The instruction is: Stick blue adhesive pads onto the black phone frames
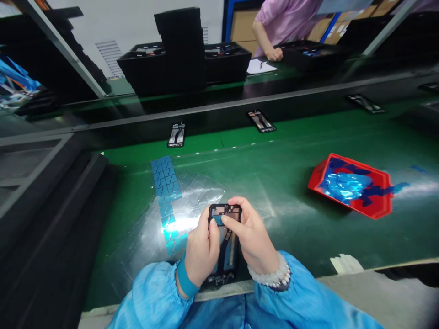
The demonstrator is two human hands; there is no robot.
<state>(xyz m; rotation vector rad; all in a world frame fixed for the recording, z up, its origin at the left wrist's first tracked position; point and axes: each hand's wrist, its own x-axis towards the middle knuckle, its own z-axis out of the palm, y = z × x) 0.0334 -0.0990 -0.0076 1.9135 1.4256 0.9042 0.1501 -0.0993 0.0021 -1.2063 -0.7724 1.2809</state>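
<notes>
My left hand point(201, 250) and right hand point(256, 238) grip a phone frame point(228, 254), lower center, by the bench edge point(233, 289). Red bin point(381, 206), right, holds blue film point(345, 186).

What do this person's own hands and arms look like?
The blue sleeves are loose, slightly shiny, with gathered ends. The gloveless left hand has a teal wristband; the gloveless right hand has a pale beaded bracelet and a dark band.

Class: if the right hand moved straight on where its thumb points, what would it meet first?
Likely the left hand, just across the blue piece on the black frame, though depth is unclear.
</notes>
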